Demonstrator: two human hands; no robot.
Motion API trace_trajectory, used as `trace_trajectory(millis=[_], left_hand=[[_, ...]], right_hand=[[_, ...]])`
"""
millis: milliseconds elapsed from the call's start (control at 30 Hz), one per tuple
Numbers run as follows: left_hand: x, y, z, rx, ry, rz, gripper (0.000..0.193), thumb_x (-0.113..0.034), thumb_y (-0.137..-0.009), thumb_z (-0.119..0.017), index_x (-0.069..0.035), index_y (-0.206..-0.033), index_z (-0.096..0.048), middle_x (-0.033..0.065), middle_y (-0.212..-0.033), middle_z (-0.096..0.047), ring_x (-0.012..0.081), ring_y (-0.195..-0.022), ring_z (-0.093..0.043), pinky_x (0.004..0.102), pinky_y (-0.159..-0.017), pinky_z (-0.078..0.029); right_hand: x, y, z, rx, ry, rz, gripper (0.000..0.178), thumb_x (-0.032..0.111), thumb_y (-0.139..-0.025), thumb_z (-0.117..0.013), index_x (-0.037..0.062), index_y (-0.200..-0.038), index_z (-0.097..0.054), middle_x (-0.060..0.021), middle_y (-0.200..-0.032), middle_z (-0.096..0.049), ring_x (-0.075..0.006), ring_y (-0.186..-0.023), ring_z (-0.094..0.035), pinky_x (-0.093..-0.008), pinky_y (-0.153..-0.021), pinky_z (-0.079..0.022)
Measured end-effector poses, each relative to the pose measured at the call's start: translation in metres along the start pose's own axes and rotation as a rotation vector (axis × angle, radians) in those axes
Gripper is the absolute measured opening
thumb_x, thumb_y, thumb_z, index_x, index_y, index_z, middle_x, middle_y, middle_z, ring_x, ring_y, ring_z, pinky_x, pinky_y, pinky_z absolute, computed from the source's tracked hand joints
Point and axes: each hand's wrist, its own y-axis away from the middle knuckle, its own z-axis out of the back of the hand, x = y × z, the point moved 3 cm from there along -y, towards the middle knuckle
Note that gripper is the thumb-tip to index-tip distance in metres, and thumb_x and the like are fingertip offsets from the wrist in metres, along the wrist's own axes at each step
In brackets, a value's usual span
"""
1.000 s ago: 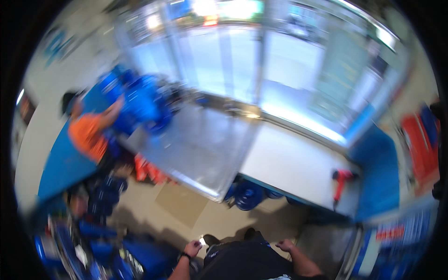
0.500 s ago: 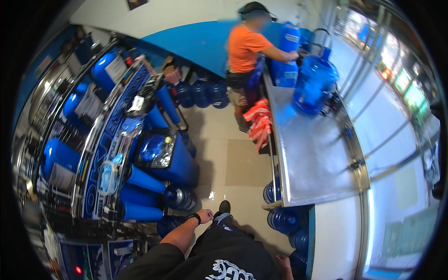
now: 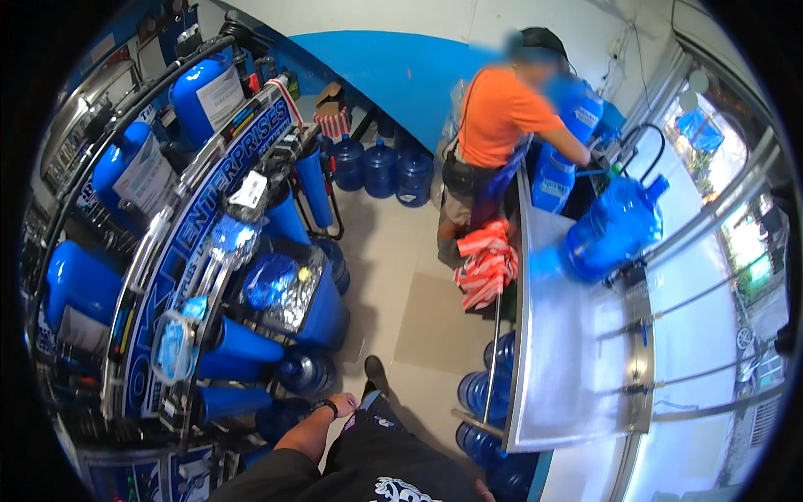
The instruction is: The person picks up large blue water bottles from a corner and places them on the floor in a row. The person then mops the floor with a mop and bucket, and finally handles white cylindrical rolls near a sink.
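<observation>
My left hand (image 3: pixel 343 404), with a dark watch on its wrist, hangs beside my left thigh. Its fingers look loosely bent and apart, and I see nothing in them. Only a small part of my right hand (image 3: pixel 483 492) shows at the lower edge next to my dark shirt; its fingers are hidden. Nearest to my left hand is a round blue water jug (image 3: pixel 305 371) on the floor, beside the blue filter housings (image 3: pixel 251 339). My dark shoe (image 3: pixel 375 368) is on the tiled floor ahead.
A person in an orange shirt (image 3: pixel 502 117) stands at the steel counter (image 3: pixel 569 360), reaching toward blue containers (image 3: pixel 554 180). A large blue jug (image 3: pixel 615 230) sits on it. Red-and-white striped bags (image 3: pixel 487 268) hang at its side. Jugs (image 3: pixel 381 167) line the far wall; blue tanks (image 3: pixel 134 171) stand left.
My view has moved forward and turned, so the counter and the person appear nearer and farther right. The person leans more over the containers. Less of my right hand shows.
</observation>
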Motion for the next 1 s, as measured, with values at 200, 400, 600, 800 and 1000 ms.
trace_trajectory(millis=[200, 400, 600, 800, 1000], left_hand=[[-0.038, -0.114, 0.102, 0.068, 0.109, -0.052, 0.023, -0.031, -0.086, -0.068, -0.017, -0.103, -0.075, 0.0055, -0.099, -0.076, 0.021, -0.094, -0.072, 0.0361, -0.086, -0.056], [-0.103, -0.205, 0.252, 0.026, 0.006, -0.281, 0.032, -0.035, -0.089, -0.066, -0.012, -0.109, -0.07, 0.011, -0.107, -0.074, 0.0303, -0.104, -0.069, 0.0413, -0.091, -0.053], [-0.108, -0.279, 0.336, -0.191, 0.369, -0.229, 0.024, -0.032, -0.092, -0.066, -0.011, -0.104, -0.071, 0.0075, -0.096, -0.074, 0.0203, -0.091, -0.07, 0.036, -0.084, -0.054], [-0.082, -0.315, 0.336, -0.117, 0.549, -0.084, 0.022, -0.031, -0.091, -0.071, -0.013, -0.104, -0.075, 0.0029, -0.102, -0.076, 0.0155, -0.097, -0.07, 0.0308, -0.089, -0.054], [-0.119, -0.344, 0.398, -0.263, 0.29, 0.005, 0.032, -0.049, -0.088, -0.066, -0.023, -0.105, -0.075, 0.0122, -0.104, -0.075, 0.0305, -0.102, -0.07, 0.0375, -0.089, -0.054]], right_hand=[[0.094, -0.078, 0.055, -0.035, 0.211, 0.031, 0.036, 0.035, -0.092, -0.058, 0.0071, -0.109, -0.073, -0.0202, -0.107, -0.072, -0.0337, -0.103, -0.07, -0.0437, -0.089, -0.054], [0.271, -0.151, 0.167, -0.246, -0.038, -0.262, 0.034, 0.039, -0.086, -0.068, 0.008, -0.095, -0.078, -0.0178, -0.098, -0.075, -0.0297, -0.098, -0.073, -0.0395, -0.085, -0.056], [0.41, -0.263, 0.262, -0.239, -0.12, 0.062, 0.036, 0.04, -0.086, -0.072, 0.0075, -0.099, -0.076, -0.0165, -0.097, -0.074, -0.0304, -0.094, -0.072, -0.039, -0.084, -0.055], [0.506, -0.431, 0.35, -0.101, 0.101, 0.247, 0.036, 0.042, -0.091, -0.067, 0.0087, -0.101, -0.075, -0.0164, -0.095, -0.073, -0.0338, -0.092, -0.071, -0.0402, -0.082, -0.055], [0.713, -0.579, 0.428, 0.165, 0.009, 0.282, 0.037, 0.039, -0.094, -0.067, 0.0081, -0.113, -0.073, -0.011, -0.109, -0.074, -0.024, -0.104, -0.069, -0.0351, -0.093, -0.051]])
